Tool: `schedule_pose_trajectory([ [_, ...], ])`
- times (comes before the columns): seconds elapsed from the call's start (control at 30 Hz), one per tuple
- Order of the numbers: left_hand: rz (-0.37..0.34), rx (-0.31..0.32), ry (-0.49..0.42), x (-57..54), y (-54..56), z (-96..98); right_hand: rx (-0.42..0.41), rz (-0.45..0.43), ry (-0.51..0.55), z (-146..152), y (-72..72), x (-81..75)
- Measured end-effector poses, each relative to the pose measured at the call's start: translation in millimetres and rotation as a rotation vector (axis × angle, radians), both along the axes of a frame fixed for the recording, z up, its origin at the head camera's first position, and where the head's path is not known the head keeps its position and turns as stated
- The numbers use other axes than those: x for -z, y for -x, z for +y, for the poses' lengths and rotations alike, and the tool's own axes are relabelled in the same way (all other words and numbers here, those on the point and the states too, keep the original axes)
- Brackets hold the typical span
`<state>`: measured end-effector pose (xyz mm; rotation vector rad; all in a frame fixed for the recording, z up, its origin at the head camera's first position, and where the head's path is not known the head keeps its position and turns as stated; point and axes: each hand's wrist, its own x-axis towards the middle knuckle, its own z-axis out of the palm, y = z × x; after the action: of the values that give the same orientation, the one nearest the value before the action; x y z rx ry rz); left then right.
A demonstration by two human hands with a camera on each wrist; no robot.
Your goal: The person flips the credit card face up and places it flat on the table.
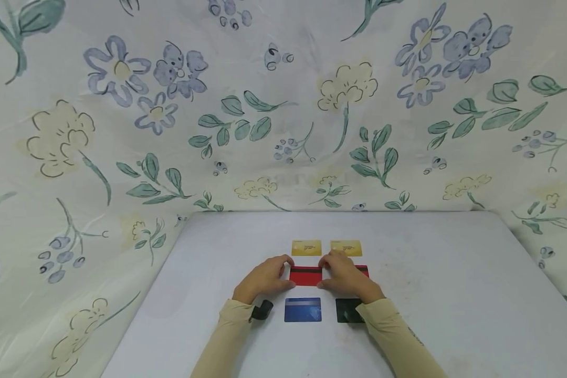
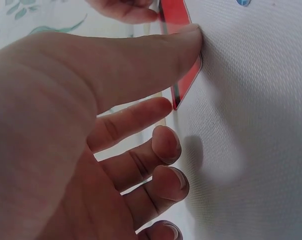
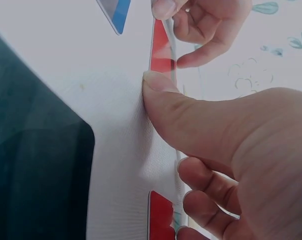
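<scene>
I see left hand (image 1: 266,277) and right hand (image 1: 347,275) each pinching one end of the left red card (image 1: 306,277), thumbs near, forefingers far | card: middle row, white table (image 1: 434,278) | right red card (image 1: 363,270): partly hidden by right hand | near: blue card (image 1: 303,310) left, dark card (image 1: 347,310) right | far: gold cards (image 1: 306,248)
</scene>
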<state>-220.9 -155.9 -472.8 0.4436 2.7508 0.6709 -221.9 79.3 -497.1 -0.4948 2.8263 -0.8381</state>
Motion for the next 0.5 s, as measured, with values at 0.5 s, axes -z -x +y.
schedule_pose_trajectory([
  [0.5,-0.005,0.011,-0.005,1.6,1.4,-0.6,-0.004,0.027,-0.012,-1.8,-0.2,1.2],
])
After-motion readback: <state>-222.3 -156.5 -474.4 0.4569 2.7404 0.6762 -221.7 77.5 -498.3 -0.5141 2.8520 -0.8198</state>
